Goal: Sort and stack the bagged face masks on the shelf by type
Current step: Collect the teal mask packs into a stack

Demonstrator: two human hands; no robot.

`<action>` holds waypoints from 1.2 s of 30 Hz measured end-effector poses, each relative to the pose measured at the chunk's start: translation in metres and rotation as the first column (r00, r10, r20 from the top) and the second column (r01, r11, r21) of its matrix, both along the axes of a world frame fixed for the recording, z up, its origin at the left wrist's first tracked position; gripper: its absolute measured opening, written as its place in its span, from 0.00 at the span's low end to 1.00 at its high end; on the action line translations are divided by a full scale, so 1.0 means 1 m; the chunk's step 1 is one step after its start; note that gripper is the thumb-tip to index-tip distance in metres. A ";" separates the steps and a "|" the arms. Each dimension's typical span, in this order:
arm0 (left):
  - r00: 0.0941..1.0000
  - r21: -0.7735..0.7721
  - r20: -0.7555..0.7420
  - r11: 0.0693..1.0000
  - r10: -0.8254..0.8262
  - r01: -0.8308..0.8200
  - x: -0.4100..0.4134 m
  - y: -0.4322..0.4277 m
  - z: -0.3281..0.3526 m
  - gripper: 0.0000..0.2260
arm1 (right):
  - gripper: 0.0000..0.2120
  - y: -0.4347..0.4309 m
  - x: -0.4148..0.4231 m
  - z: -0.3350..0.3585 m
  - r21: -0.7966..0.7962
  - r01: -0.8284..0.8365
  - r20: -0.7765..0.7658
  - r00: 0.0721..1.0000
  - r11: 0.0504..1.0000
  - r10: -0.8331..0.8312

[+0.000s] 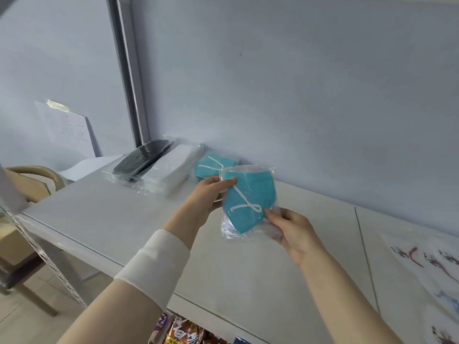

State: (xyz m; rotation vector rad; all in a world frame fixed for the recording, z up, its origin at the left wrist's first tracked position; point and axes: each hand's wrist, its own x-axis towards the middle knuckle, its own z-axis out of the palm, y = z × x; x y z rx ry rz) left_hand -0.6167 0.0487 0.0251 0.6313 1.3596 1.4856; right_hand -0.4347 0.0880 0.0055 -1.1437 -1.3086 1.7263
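Head view — both hands hold one bagged teal mask (pixel 248 197) above the shelf (pixel 124 214): left hand (pixel 210 194) pinches its far-left corner, right hand (pixel 293 232) its near-right edge — teal stack (pixel 211 165) just behind.

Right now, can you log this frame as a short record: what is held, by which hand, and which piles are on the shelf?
held item: bagged teal mask, over the shelf
left hand: grips the bag's upper left edge
right hand: pinches its lower right edge
piles, left to right: black masks, white masks, teal pile, all along the wall
matching pile: teal pile, just behind the held bag
stage: held bag not yet laid on a pile
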 end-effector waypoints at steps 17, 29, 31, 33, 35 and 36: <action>0.793 -0.257 -0.588 0.966 -0.161 0.005 -0.172 0.147 0.017 0.13 | 0.11 0.093 -0.180 0.009 0.154 0.277 0.382 0.869 0.948 -0.316; 0.439 -0.328 -0.837 0.942 -0.325 0.072 -0.174 0.157 -0.001 0.20 | 0.14 0.099 -0.193 -0.004 0.319 0.245 0.679 0.615 0.916 -0.401; 0.425 -0.316 -0.848 0.946 -0.315 0.070 -0.172 0.155 0.002 0.17 | 0.16 0.098 -0.195 -0.003 0.307 0.236 0.695 0.606 0.922 -0.386; 0.452 -0.294 -0.845 0.954 -0.287 0.058 -0.170 0.153 0.004 0.17 | 0.17 0.098 -0.196 -0.001 0.298 0.223 0.709 0.599 0.928 -0.372; 0.417 -0.279 -0.867 0.959 -0.273 0.048 -0.166 0.148 0.007 0.19 | 0.19 0.099 -0.195 0.004 0.299 0.215 0.717 0.593 0.930 -0.367; 0.346 -0.268 -0.900 0.963 -0.265 0.039 -0.163 0.146 0.009 0.19 | 0.21 0.100 -0.193 0.007 0.304 0.219 0.714 0.592 0.927 -0.374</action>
